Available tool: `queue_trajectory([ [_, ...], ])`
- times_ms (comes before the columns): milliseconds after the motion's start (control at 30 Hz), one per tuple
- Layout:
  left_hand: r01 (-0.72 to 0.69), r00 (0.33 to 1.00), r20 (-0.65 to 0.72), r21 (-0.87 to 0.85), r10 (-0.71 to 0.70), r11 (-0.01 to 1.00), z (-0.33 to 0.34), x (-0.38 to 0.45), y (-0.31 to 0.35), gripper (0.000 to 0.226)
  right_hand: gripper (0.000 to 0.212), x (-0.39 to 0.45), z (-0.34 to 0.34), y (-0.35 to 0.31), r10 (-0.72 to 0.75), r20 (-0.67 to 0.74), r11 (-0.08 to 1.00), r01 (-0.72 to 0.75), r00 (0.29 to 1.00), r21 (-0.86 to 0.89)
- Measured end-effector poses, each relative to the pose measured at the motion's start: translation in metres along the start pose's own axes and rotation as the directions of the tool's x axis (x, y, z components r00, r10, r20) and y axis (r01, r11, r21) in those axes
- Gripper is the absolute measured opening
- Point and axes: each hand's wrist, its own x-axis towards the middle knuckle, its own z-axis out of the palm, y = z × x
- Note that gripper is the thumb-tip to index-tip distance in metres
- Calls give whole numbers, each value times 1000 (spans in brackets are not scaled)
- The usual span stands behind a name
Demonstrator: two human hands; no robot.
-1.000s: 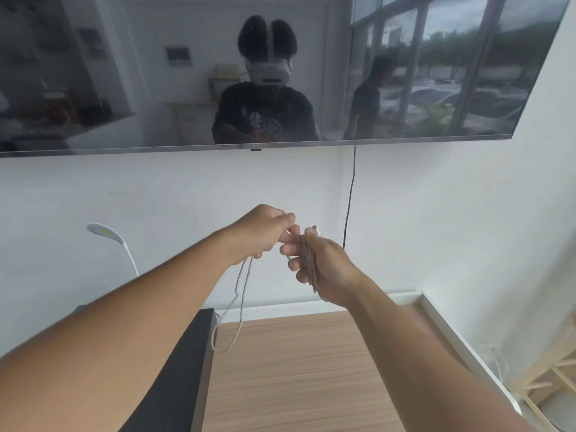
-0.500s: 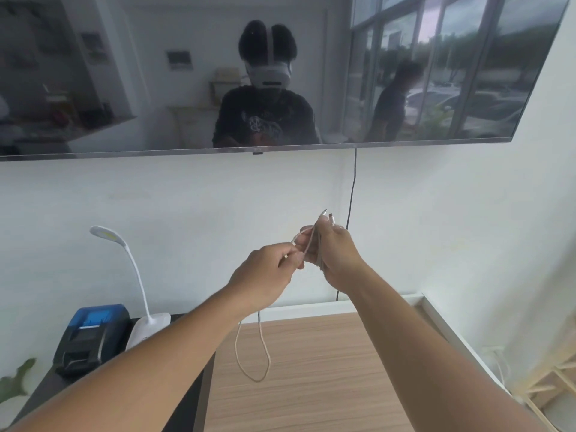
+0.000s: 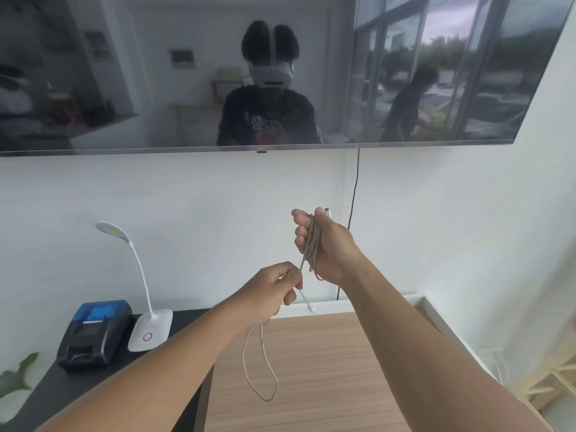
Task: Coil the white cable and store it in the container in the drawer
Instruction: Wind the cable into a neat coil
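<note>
Hands have drawn apart since half a second ago, when I saw them meeting in front of the wall: from the head camera I now see my right hand [image 3: 324,244] raised higher, and my left hand [image 3: 271,291] dropped below and to the left of it. The right hand is closed around a bundle of loops of the white cable [image 3: 311,244], which wrap over the palm and hang down past the wrist; one plug end [image 3: 328,212] sticks up above the fingers. The left hand pinches a single strand of the same cable between thumb and fingers, and that strand runs taut up to the bundle. Below the left hand the slack hangs in a long loop in front of the wooden tabletop [image 3: 327,369], and it reaches lower than it did before, while a short free end dangles just right of the left hand. The view has also tilted down a little, so the blue and black printer [image 3: 93,335] and the base of the white desk lamp [image 3: 149,328] show fully on the black stand [image 3: 46,391] at left. The screen [image 3: 124,73] on the wall, with the black wire [image 3: 355,198] hanging from it, sits where it was. I cannot see a drawer or a container in this view.
</note>
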Motion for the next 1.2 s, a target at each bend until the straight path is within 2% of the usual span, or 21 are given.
queue_trajectory([
  [133,53,998,46,-10,-53,999,-11,-3,-3,38,39,-6,-2,-6,42,89,997,-48,995,61],
  [267,169,983,89,-68,-162,983,-24,-4,-12,42,34,-17,-1,-17,115,271,983,-149,956,107],
  [400,232,972,27,-278,-234,932,-44,6,0,42,41,-32,-3,-9,198,322,978,-164,926,-129],
  [500,238,970,31,-340,-242,910,-55,16,23,38,45,-39,-8,6,194,305,930,-77,932,-359],
  [600,201,976,-33,-220,-213,955,-58,22,49,37,50,-37,-15,19,153,247,880,-19,957,-474],
  [733,103,990,-103,44,-98,994,-52,22,67,36,49,-32,-20,23,76,132,862,1,988,-506],
  [833,-12,988,-148,254,51,967,-40,18,69,34,46,-31,-18,22,50,109,888,6,993,-460],
  [967,-75,956,-228,414,183,907,-27,13,67,31,47,-31,-11,20,-5,91,925,39,996,-379],
  [1067,-86,942,-257,436,216,896,-21,5,64,32,50,-28,-8,16,-62,63,954,78,996,-290],
  [1200,-99,955,-218,400,200,911,-8,-3,53,34,43,-26,-5,10,-91,1,989,91,996,-121],
])
